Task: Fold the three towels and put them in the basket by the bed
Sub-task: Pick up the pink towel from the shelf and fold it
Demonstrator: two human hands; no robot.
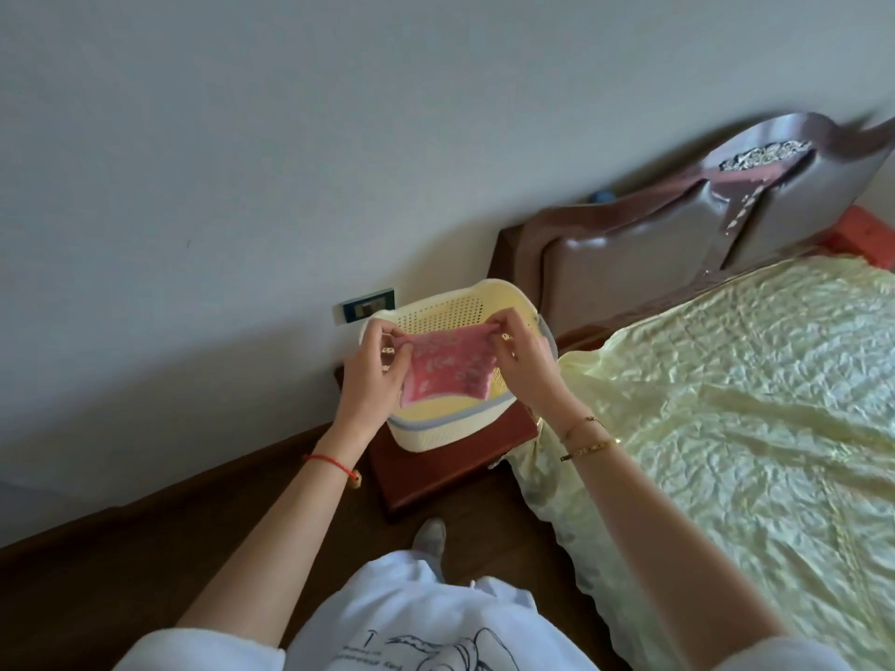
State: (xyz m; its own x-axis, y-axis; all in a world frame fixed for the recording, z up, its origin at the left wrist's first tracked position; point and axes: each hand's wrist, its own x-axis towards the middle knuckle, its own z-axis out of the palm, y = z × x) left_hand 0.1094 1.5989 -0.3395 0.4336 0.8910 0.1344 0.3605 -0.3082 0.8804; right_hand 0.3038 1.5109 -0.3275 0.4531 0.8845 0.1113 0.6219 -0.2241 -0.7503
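Pink towel [448, 368], folded and patterned, hanging over the open top of the basket [436, 302]. You hold it by its upper edge: your left hand [375, 368] pinches the left corner and your right hand [525, 360] pinches the right corner, fingers curled on the cloth. The towel's lower edge hangs down inside the rim and covers much of the interior.

Beneath it, inside the basket, lies a pale yellow layer with a blue-grey edge [450, 414]; whether this is one towel or two cannot be told. The basket is cream, with perforated walls, and stands on a reddish-brown nightstand [436, 477].

Just to the right of the nightstand is the bed [726, 404], under a crinkled pale yellow cover that hangs to the floor [145, 573]. A brown padded headboard [654, 244] rises behind the basket on the right. Behind the basket on the left, a socket plate [370, 308] is set low in the grey wall [242, 138].

Counts: one pink towel in hand, one basket, one nightstand, one socket plate. Your left wrist carries one red cord [329, 461]; your right wrist carries two gold bangles [588, 440]. One foot [428, 537] shows on the dark floor, above your white shirt [411, 622].
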